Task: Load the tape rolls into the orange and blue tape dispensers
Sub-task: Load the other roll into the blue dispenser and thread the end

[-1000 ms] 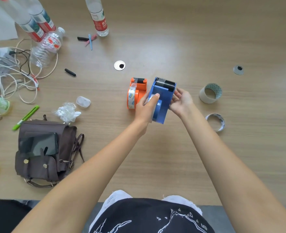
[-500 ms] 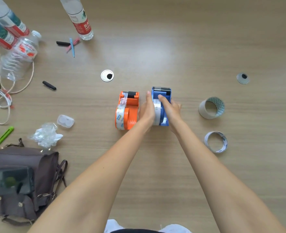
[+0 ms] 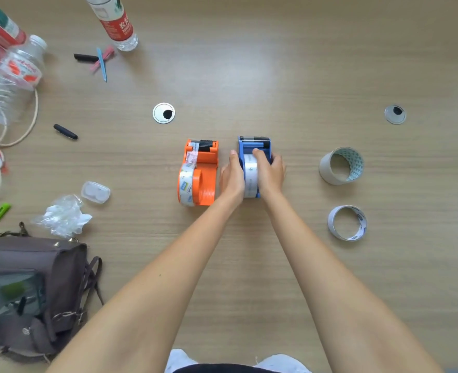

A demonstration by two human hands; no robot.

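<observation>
Blue dispenser: stood on wooden table, clear tape roll seated in it.
Left hand: pressed flat against dispenser's left side, fingers extended.
Right hand: wrapped over roll and right side, thumb on top.
Orange dispenser: just left, untouched, tape roll loaded.
2 empty cores: placed well right.
Brown bag: seen at lower left.
</observation>
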